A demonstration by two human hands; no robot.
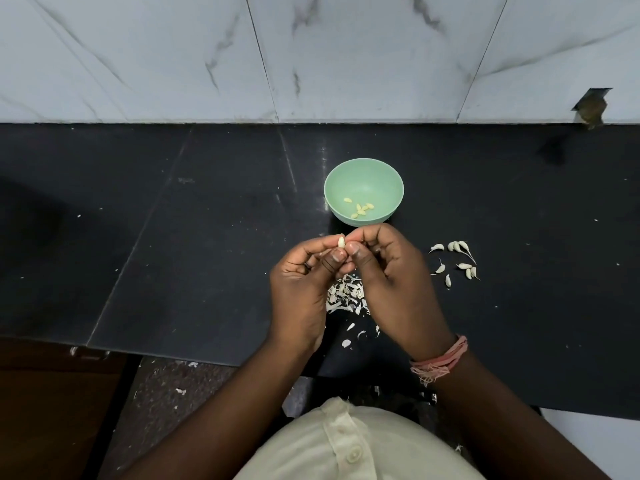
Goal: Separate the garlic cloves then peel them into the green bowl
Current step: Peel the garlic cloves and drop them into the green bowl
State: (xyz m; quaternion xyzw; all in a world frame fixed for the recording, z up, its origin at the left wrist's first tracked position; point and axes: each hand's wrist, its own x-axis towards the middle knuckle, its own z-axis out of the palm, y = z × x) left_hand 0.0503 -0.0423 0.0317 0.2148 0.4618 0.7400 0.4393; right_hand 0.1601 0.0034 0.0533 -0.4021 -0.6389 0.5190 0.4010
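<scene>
Black stone countertop [207, 237] is running across the view below a grey-veined marble wall [311, 57], and no writing or label is showing anywhere on them. A green bowl [363, 168] is sitting on the counter just beyond the hands, holding several peeled garlic cloves [360, 209] whose exact count is hard to make out. The left hand [301, 289] is pinching a single garlic clove [341, 242] between thumb and fingertips, and the right hand [391, 278] is gripping the same clove from the other side, its curled fingers hiding whatever lies in its palm. A heap of papery peelings [343, 296] is lying on the counter under the hands, partly covered by them. Unpeeled cloves [457, 261] are lying scattered to the right, well apart from the bowl. A pink thread band [440, 362] is circling the right wrist. A pale buttoned shirt [346, 445] is being cut off by the lower edge
</scene>
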